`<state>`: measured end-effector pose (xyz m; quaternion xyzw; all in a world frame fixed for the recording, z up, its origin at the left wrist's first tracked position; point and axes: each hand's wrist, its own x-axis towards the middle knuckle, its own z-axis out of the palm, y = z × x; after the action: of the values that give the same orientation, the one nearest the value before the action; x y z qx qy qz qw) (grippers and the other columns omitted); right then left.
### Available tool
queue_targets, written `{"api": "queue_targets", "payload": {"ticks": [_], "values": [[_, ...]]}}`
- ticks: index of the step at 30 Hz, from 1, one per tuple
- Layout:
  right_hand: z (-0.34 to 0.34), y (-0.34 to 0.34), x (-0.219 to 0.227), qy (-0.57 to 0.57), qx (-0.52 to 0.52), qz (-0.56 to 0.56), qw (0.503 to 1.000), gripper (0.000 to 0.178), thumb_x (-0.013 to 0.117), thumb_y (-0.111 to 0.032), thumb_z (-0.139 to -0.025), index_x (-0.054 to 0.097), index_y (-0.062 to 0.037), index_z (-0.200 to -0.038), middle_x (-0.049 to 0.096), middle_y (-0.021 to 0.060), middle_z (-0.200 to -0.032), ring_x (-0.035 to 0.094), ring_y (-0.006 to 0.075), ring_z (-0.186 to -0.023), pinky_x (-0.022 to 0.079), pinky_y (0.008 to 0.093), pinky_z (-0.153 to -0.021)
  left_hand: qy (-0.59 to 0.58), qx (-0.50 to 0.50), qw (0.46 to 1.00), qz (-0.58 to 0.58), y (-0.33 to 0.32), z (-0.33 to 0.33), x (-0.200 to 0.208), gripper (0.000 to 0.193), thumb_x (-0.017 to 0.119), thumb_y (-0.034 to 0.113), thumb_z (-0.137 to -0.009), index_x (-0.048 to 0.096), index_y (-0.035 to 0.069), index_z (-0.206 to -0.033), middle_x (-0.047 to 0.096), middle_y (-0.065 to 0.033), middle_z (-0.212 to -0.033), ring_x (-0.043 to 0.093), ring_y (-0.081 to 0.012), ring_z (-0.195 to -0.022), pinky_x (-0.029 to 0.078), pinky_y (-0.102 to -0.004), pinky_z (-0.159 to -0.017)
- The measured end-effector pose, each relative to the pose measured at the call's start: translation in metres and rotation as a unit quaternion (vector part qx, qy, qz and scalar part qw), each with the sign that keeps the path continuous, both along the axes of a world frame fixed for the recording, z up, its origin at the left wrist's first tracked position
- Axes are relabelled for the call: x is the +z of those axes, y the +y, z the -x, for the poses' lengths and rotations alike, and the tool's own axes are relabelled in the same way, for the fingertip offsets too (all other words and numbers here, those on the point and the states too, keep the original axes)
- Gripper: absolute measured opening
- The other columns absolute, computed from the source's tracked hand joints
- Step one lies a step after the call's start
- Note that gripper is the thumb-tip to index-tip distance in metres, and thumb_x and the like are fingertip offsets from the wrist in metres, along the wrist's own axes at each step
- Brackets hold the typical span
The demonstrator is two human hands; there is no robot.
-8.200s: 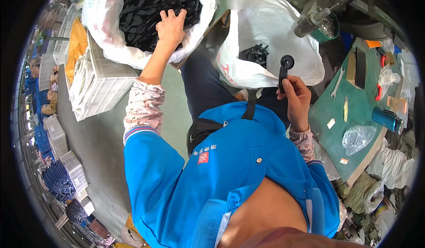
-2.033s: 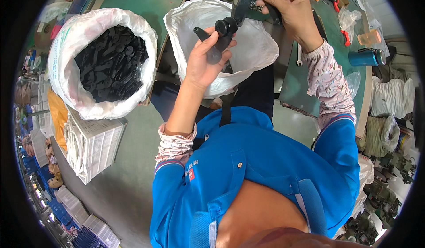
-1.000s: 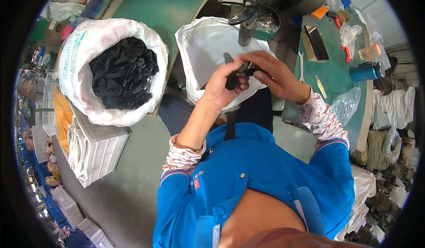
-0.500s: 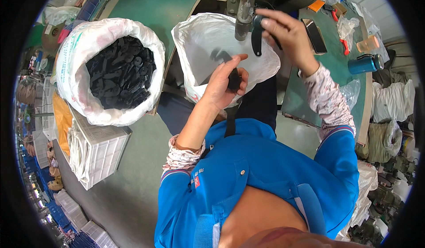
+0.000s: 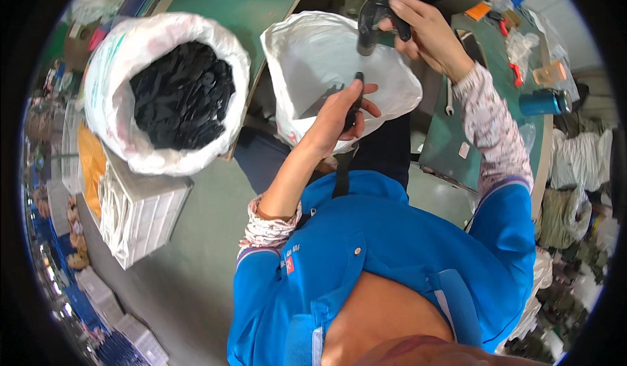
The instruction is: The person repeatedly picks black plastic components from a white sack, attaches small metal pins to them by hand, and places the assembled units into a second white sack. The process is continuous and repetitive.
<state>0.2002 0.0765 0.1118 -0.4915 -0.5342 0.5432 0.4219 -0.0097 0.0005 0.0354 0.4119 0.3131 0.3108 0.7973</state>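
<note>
Over the mouth of a white woven sack (image 5: 304, 65), my left hand (image 5: 336, 117) is closed around a slim black part (image 5: 356, 108), whose tip sticks up past my thumb. My right hand (image 5: 431, 36) is raised at the machine's upright metal post (image 5: 367, 39) and pinches a curved black part (image 5: 400, 27) between thumb and fingers. Motion blurs that part, so I cannot tell whether it touches the post. A few dark pieces (image 5: 326, 98) show inside the sack beside my left hand, partly hidden by it.
To the left, a second white sack (image 5: 104, 98) is filled with black parts (image 5: 183, 98), beside a white crate (image 5: 153, 219). On the green bench (image 5: 450, 150) at right are a wrench (image 5: 449, 98), a blue bottle (image 5: 545, 102) and red-handled tools (image 5: 516, 74).
The curved part in my right hand has swung up from hanging beside the post. My left hand has turned, and its black part now points upward. The whole view has shifted slightly.
</note>
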Motion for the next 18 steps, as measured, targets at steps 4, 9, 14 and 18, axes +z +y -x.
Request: {"api": "queue_targets", "payload": {"ticks": [4,9,14,18], "values": [[0.002,-0.054,-0.035,-0.08,0.059,-0.022,0.995,0.032,0.06,-0.019,-0.091,0.056,-0.0028,-0.118,0.063,0.0085,-0.098,0.062,0.0137,-0.067,0.046,0.0225,-0.048,0.135,-0.043,0.989,-0.038,0.008,-0.005,-0.021,0.071,0.027,0.06,-0.095,0.061,0.0,-0.111,0.061,-0.0051,-0.07,0.041,-0.0092,-0.042,0.032,-0.025,-0.041],[0.029,-0.106,-0.06,-0.168,0.091,-0.161,0.968,0.016,0.067,-0.003,-0.083,0.065,-0.0009,-0.099,0.06,0.006,-0.089,0.059,0.0103,-0.07,0.046,0.0224,-0.055,0.219,-0.098,0.962,-0.127,-0.001,0.005,-0.013,0.074,0.028,0.064,-0.093,0.067,0.001,-0.097,0.063,-0.0094,-0.071,0.053,-0.0152,-0.049,0.043,-0.0296,-0.048],[0.027,-0.117,-0.074,-0.027,-0.005,-0.042,0.999,0.013,0.064,-0.007,-0.088,0.065,0.0012,-0.098,0.06,0.0027,-0.079,0.056,0.0071,-0.062,0.045,0.0195,-0.053,0.335,0.055,0.896,-0.285,-0.002,0.067,0.002,0.04,0.061,0.023,-0.09,0.055,0.003,-0.123,0.064,-0.0054,-0.092,0.059,-0.0113,-0.077,0.049,-0.0256,-0.069],[0.019,-0.129,-0.079,0.004,-0.018,0.013,1.0,0.015,0.062,-0.01,-0.09,0.064,0.0016,-0.099,0.062,0.0024,-0.076,0.056,0.0062,-0.063,0.045,0.0188,-0.053,0.596,0.196,0.654,-0.423,0.01,0.187,-0.025,0.054,0.067,0.005,-0.077,0.051,0.011,-0.129,0.066,-0.0102,-0.096,0.065,-0.0241,-0.085,0.052,-0.0334,-0.073]]}}
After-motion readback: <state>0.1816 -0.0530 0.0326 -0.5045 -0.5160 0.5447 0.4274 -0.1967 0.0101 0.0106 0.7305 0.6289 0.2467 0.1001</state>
